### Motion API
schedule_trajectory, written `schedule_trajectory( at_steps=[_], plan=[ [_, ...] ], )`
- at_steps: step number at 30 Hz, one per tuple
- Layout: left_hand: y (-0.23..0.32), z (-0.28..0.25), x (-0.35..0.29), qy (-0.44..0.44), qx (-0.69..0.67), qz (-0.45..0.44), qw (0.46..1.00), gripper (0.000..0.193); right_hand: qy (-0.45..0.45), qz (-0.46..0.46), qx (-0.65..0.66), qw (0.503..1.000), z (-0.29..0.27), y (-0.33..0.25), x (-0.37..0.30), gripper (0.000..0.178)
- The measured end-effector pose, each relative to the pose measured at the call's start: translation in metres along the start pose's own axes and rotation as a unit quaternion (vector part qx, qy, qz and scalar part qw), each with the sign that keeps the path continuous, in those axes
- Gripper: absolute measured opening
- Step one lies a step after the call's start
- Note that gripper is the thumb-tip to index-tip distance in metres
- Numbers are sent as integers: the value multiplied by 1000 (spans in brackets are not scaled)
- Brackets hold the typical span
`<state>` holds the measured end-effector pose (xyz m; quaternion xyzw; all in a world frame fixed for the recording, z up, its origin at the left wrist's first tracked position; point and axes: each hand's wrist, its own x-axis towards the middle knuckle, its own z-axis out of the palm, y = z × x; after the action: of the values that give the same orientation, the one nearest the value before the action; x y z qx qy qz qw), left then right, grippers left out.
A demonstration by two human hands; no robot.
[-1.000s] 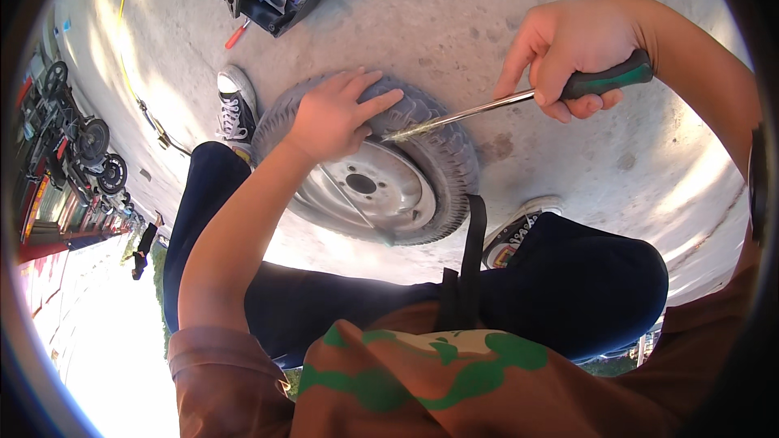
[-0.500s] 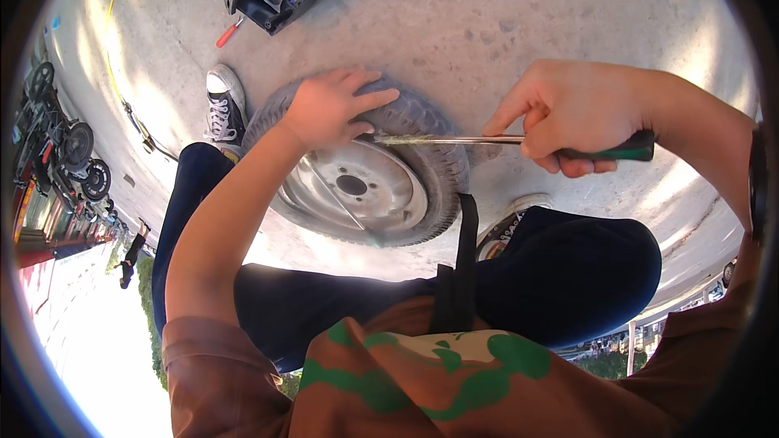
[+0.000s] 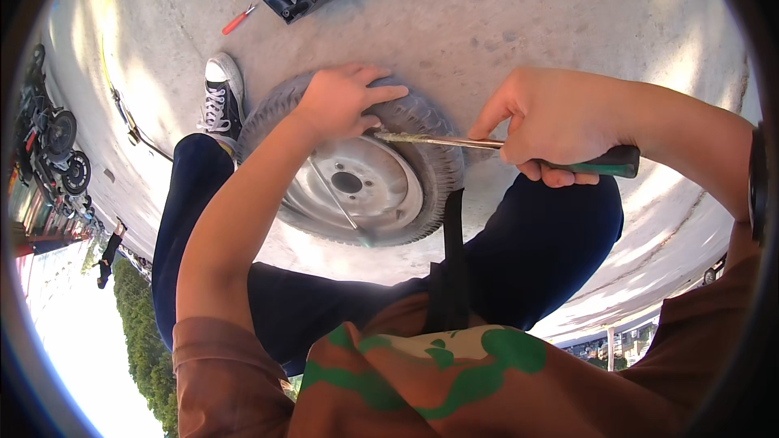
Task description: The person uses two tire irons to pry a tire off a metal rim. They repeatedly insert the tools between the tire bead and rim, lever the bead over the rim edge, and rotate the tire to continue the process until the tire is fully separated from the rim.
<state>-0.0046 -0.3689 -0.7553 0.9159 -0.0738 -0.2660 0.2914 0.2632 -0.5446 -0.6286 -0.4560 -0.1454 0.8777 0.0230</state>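
Observation:
A wheel (image 3: pixel 383 178) with a grey steel rim and a dusty black tyre (image 3: pixel 434 126) lies flat on the ground between my legs. My left hand (image 3: pixel 345 105) rests on the tyre's far side, fingers stretched out, its thumb beside the rim edge. In my right hand (image 3: pixel 560 126) is a long screwdriver (image 3: pixel 466 143) with a green and black handle. Its shaft points left across the tyre, and the tip meets the rim edge close to my left thumb. A thin metal rod (image 3: pixel 333 195) lies slanted over the left part of the rim.
A black toolbox (image 3: pixel 304 4) with pliers and wrenches stands beyond the wheel. Near it lies a red-handled screwdriver (image 3: pixel 238 20). My left shoe (image 3: pixel 223 93) is beside the tyre. Farther left are a yellow hose (image 3: pixel 105 40) and parked motorcycles (image 3: pixel 61 142).
My right hand has shifted left, and the screwdriver's handle sits lower. My right knee has moved inward, and the right shoe no longer shows. My left hand stays on the tyre.

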Motion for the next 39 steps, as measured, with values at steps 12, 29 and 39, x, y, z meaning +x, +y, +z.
schedule_trajectory(
  at_steps=[12,29,39],
  plan=[
    [-9,5,6,-29,-12,2,999,71,-32,7,-14,999,-45,4,16,55],
    [-5,0,-9,-45,15,-60,997,83,-98,-6,61,993,-64,22,35,47],
    [-11,1,1,-103,-70,-134,983,74,-87,25,61,994,-62,-23,32,50]
  ],
)
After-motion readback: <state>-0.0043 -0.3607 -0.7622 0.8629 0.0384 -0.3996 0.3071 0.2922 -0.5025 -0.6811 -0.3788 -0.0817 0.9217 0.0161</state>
